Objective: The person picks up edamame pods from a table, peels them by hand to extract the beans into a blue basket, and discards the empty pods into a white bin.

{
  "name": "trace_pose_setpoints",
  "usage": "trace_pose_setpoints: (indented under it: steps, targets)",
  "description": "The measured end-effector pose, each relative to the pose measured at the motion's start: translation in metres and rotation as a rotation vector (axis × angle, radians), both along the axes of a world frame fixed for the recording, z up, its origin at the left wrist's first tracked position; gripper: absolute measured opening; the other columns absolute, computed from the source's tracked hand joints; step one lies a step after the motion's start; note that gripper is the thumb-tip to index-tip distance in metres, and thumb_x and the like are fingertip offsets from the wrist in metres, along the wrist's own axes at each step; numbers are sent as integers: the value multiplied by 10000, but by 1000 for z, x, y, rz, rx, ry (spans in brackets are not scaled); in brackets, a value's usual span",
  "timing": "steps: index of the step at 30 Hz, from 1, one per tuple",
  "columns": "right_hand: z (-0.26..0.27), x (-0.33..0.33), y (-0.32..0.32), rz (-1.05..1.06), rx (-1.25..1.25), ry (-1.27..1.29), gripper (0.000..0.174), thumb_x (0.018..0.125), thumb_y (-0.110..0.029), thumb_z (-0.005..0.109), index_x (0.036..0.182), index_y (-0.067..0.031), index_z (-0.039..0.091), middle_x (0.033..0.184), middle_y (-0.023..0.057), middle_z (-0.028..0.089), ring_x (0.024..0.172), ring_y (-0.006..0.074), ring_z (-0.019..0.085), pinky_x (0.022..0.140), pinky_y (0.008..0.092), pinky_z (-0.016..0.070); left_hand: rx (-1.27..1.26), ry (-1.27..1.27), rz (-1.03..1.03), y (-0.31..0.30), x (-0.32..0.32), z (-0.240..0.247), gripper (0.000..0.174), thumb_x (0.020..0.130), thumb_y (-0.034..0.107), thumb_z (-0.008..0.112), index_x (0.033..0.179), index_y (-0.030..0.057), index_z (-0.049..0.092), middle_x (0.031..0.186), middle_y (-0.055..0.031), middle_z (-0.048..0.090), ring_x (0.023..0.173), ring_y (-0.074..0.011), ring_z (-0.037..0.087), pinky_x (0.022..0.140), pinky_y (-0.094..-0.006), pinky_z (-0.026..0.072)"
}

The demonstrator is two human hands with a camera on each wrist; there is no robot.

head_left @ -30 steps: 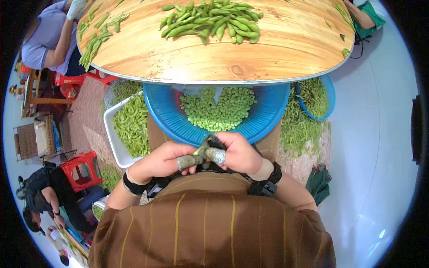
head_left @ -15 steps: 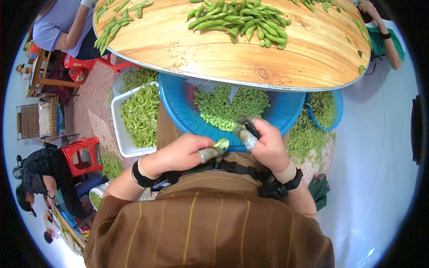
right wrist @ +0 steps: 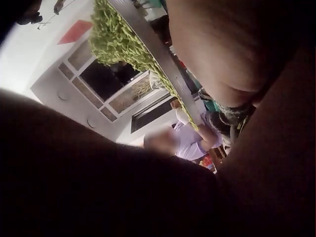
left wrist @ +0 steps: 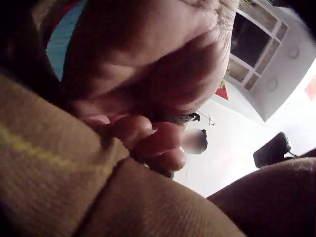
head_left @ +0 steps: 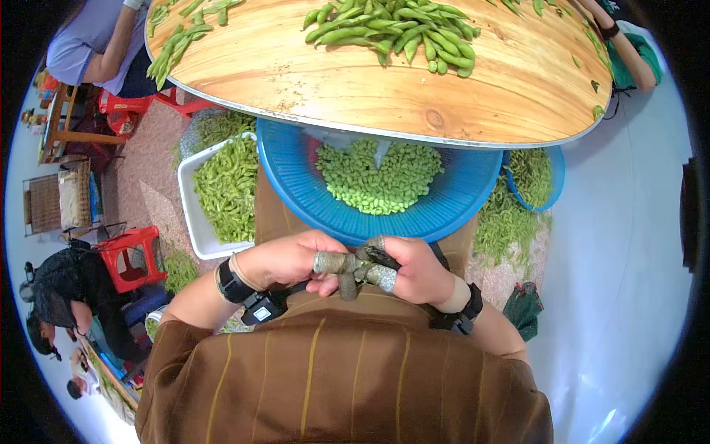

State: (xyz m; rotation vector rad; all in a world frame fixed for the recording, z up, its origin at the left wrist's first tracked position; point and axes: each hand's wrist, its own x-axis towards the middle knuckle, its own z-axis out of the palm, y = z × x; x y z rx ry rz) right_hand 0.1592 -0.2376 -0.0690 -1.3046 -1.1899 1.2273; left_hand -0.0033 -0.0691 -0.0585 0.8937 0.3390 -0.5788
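Observation:
In the head view both hands meet just below the near rim of a blue basin [head_left: 285,181] that holds shelled green beans [head_left: 381,181]. The left hand [head_left: 296,260] has curled fingers, some wrapped in greyish tape, around a mostly hidden green pod [head_left: 360,273]. From the other side the right hand [head_left: 420,272], with wrapped and darkened fingertips, pinches at the same pod. The left wrist view shows the left hand's curled fingers [left wrist: 153,140]. A green sliver shows beside the wrapped fingertips [right wrist: 231,114] in the right wrist view.
A wooden tabletop [head_left: 355,96] bearing a pile of pods [head_left: 399,29] overhangs the basin's far side. To the left stands a white tub [head_left: 198,235] of pods, to the right a blue basket [head_left: 553,194]. Other people are around the table and at far left.
The right hand has come back from over the basin to meet the left hand. The opened pod seen at the left fingertips half a second ago no longer shows there.

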Motion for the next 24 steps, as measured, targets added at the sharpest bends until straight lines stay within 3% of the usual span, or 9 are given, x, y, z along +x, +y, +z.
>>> trace_pose_setpoints:
  steps: [2,5,8,12,15,17,22,23,24]
  targets:
    - [-4,1,1,9,23,-164,201,830,-121,656,985,-19,580,822,166,606,706,236,596,664,327,477,-67,39,67,0,-2,-10,327,958,325,503,872,35,630,570,-16,574,430,-56,444,409,-190,330]
    - [2,-4,5,-116,-43,-88,209,836,-139,652,992,-20,581,800,166,597,685,237,588,650,337,476,-119,172,143,0,3,-8,322,948,341,520,897,42,630,533,4,524,405,-57,408,389,-196,293]
    - [-2,0,11,-165,-20,-5,226,833,-136,661,1005,-13,584,777,108,610,690,172,570,657,317,482,-112,198,216,-2,6,-23,326,944,356,517,916,51,628,504,27,463,383,-55,352,380,-210,245]
    - [-2,5,22,-230,-217,619,115,877,-138,635,941,-59,581,663,-14,548,513,40,462,438,205,359,-277,115,308,5,21,-22,297,939,308,507,962,28,606,500,9,470,381,-66,362,389,-230,265]
    - [4,7,24,-278,-205,722,139,896,-167,620,910,-46,555,647,-13,531,504,49,454,440,205,367,-417,58,350,1,26,-28,284,922,281,514,986,13,585,493,-9,468,368,-82,365,391,-243,287]
    - [4,7,22,-283,-200,704,137,905,-176,608,903,-50,553,643,-17,525,502,48,453,440,201,364,-511,-14,328,1,30,-31,283,922,291,518,950,18,586,484,-12,443,364,-85,335,389,-245,263]
    - [-8,1,20,-361,-168,518,157,927,-220,569,895,-70,533,628,-42,495,499,27,433,433,199,342,-287,63,317,-3,31,-13,274,954,267,486,818,42,564,462,7,412,378,-85,327,385,-242,233]
    - [-3,4,20,-393,-269,349,122,897,-154,565,873,-46,513,608,25,524,492,142,514,451,284,400,-203,113,349,-2,34,-10,287,962,260,477,788,48,558,459,11,406,377,-87,325,385,-241,233]
    - [-5,7,23,-416,-107,-47,98,861,-115,559,873,-35,504,620,84,538,537,238,542,492,339,426,-142,140,344,1,34,-11,325,971,267,473,729,63,549,464,9,409,380,-91,324,385,-247,235]
